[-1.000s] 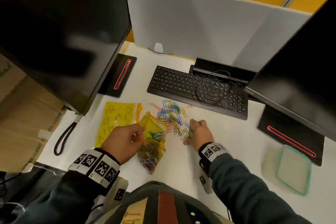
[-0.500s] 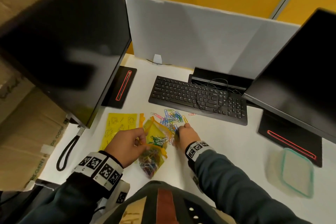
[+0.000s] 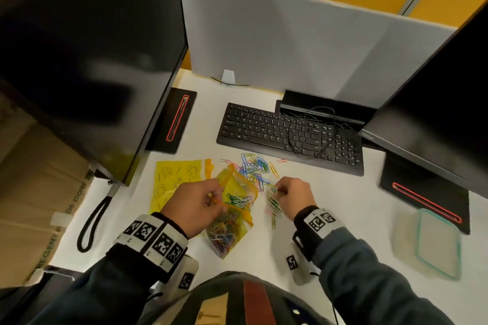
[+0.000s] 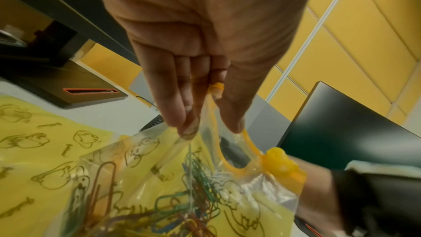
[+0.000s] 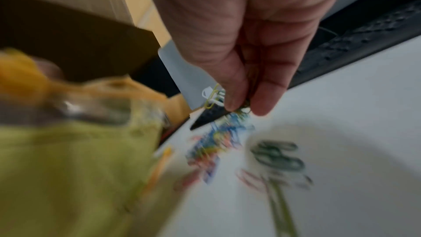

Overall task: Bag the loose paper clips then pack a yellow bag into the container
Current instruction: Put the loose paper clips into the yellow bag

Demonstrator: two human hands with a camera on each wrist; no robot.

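Note:
My left hand [image 3: 196, 206] pinches the orange zip rim of a yellow printed bag [image 3: 237, 192] and holds its mouth up; in the left wrist view the bag [image 4: 159, 177] has several coloured clips inside. A second yellow bag [image 3: 224, 232] full of clips lies under it, nearer me. My right hand [image 3: 290, 196] pinches a few paper clips [image 3: 273, 190] between thumb and fingers [image 5: 237, 87], just right of the bag's mouth. Loose clips [image 3: 254, 166] lie piled in front of the keyboard, with a small green bunch [image 3: 274, 208] beside my right wrist.
An empty flat yellow bag [image 3: 177, 179] lies at the left. A clear container with a green-rimmed lid [image 3: 433, 243] sits at the right. The black keyboard [image 3: 287, 137] lies behind the clips. Two monitors overhang the white desk [image 3: 343, 206] on both sides.
My right hand went from the desk to the bag's mouth, then drew back right and now holds a few clips. The left hand kept its hold on the bag.

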